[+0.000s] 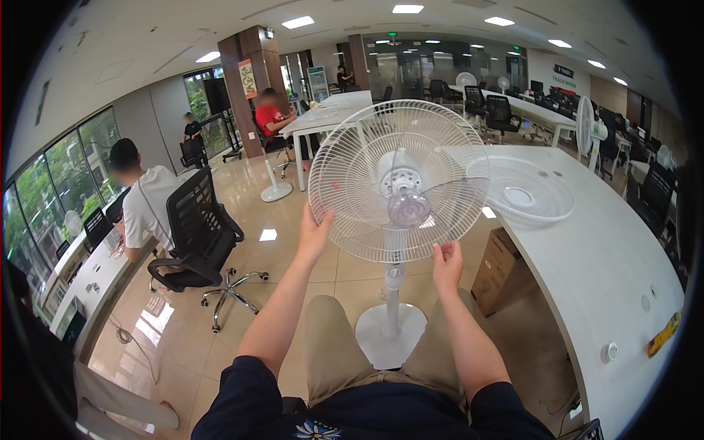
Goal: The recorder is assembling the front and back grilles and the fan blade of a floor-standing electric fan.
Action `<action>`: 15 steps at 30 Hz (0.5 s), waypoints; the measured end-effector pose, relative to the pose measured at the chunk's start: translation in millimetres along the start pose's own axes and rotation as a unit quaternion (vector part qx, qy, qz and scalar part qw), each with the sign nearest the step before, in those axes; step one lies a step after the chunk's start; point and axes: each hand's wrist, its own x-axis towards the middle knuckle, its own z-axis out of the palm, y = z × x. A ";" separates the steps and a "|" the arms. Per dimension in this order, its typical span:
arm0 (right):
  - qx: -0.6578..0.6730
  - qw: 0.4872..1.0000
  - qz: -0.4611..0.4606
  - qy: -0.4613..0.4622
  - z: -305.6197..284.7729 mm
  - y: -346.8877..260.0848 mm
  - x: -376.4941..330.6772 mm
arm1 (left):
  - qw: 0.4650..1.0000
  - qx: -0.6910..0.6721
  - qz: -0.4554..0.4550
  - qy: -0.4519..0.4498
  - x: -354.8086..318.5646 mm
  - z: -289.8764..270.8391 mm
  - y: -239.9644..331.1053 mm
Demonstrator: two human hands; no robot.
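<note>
A white pedestal fan (392, 308) stands between my knees, its round base on the floor. My left hand (315, 233) grips the left rim of its wire grille (345, 158). The fingers of my right hand (447, 268) are pinched at the grille's lower right rim. Behind the wires show the white motor housing (400, 174) and a see-through fan blade with a round, purplish hub (411, 210). How the blade sits on the shaft I cannot tell. Another round white grille (554, 202) lies flat on the table to my right.
The white table (587, 257) curves along my right, bearing a yellow-and-black tool (664, 335) and a small white round part (609, 353). Beneath it stands a cardboard box (499, 271). A black office chair (202, 235) and a seated person (147, 202) are at left.
</note>
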 end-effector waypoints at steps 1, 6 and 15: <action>-0.006 1.000 0.001 0.005 1.3 0.4 2.1 | 1.000 -0.002 0.018 -0.020 -1.0 0.1 -3.8; 0.027 0.999 -0.001 -0.026 13.2 7.9 10.2 | 0.998 0.051 0.033 -0.026 7.5 -23.1 -28.7; 0.142 0.988 0.005 -0.063 10.8 37.7 23.1 | 0.995 0.065 0.055 -0.061 16.6 -19.0 -44.1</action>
